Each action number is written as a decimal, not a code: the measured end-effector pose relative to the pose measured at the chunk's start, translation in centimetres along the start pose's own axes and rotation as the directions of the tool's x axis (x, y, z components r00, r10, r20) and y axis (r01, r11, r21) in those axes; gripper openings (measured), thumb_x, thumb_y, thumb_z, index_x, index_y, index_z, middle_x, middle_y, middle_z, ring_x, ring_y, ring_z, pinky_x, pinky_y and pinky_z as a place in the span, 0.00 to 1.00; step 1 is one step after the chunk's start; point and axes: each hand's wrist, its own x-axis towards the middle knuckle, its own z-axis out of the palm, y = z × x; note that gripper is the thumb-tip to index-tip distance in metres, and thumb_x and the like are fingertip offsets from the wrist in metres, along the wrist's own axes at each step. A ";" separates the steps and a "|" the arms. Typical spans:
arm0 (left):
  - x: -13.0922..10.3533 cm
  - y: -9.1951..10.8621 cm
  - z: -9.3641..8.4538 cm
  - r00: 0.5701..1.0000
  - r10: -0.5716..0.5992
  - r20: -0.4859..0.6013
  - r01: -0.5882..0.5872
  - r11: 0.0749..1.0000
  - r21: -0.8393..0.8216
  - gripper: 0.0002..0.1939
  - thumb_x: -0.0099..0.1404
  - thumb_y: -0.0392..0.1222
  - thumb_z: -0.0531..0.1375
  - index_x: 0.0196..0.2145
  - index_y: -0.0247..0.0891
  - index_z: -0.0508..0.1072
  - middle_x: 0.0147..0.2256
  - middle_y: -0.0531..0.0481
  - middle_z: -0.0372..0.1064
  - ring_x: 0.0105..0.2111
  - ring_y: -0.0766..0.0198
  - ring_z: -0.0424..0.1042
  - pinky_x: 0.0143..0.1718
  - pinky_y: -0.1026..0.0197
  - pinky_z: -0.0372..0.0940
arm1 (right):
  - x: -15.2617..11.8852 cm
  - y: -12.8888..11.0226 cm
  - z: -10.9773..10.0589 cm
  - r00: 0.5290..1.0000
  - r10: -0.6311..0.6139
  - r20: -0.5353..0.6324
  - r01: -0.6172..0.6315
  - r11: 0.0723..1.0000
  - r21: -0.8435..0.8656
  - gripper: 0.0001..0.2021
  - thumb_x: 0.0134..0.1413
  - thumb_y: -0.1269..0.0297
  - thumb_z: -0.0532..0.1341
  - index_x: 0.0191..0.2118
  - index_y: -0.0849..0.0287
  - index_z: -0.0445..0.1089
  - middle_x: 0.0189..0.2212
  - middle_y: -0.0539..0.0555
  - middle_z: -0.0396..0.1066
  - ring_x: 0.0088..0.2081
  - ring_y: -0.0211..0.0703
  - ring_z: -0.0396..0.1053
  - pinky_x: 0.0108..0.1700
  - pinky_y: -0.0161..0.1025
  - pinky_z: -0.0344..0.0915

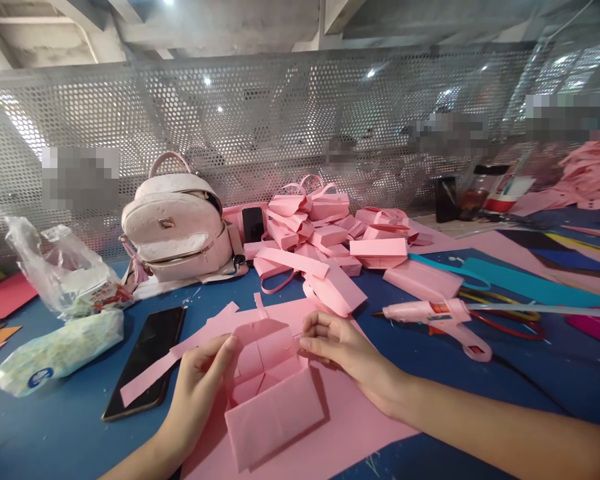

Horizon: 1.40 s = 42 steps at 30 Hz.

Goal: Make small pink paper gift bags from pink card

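A folded pink paper box point(276, 417) stands in front of me, its top open and its flap raised at the back. My left hand point(200, 377) pinches the left edge of that flap between thumb and fingers. At the flap's right edge, my right hand point(343, 350) has its thumb and fingers pressed together on the paper. Beneath the box lies a large pink sheet point(367, 420). Pink paper strips point(150, 377) stick out behind my left hand, one across a black phone point(145, 360). A pink glue gun point(437, 317) rests to the right.
Behind the sheet is a heap of pink paper boxes point(315, 230) with strip handles. A pale backpack point(177, 223), a plastic bag point(65, 267) and a tissue pack point(63, 347) are at left. Teal paper point(525, 283) and coloured sheets lie at right, before a perforated metal screen point(280, 120).
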 end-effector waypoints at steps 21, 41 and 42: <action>-0.1 -0.8 -0.2 0.997 -0.062 0.056 0.064 0.997 -0.042 0.26 0.72 0.58 0.54 0.22 0.39 0.58 0.21 0.56 0.50 0.23 0.68 0.50 0.23 0.66 0.50 | -0.2 0.2 0.1 0.997 -0.074 0.034 0.076 0.996 -0.037 0.18 0.46 0.52 0.74 0.35 0.56 0.69 0.33 0.48 0.71 0.37 0.37 0.68 0.40 0.34 0.63; -0.2 -0.7 -0.1 0.998 -0.064 0.027 0.065 0.997 -0.034 0.27 0.71 0.59 0.55 0.21 0.39 0.58 0.20 0.56 0.49 0.22 0.68 0.49 0.22 0.66 0.49 | -0.1 0.3 0.0 0.996 -0.067 0.063 0.070 0.996 -0.046 0.18 0.46 0.51 0.74 0.33 0.56 0.69 0.31 0.48 0.70 0.35 0.38 0.67 0.36 0.35 0.60; -0.2 -0.7 -0.2 0.997 -0.065 0.039 0.066 0.997 -0.027 0.27 0.71 0.59 0.55 0.21 0.39 0.57 0.20 0.56 0.49 0.23 0.68 0.49 0.22 0.66 0.49 | -0.1 0.3 0.0 0.995 -0.069 0.065 0.072 0.996 -0.047 0.18 0.46 0.51 0.74 0.34 0.56 0.69 0.32 0.48 0.70 0.35 0.38 0.67 0.36 0.35 0.60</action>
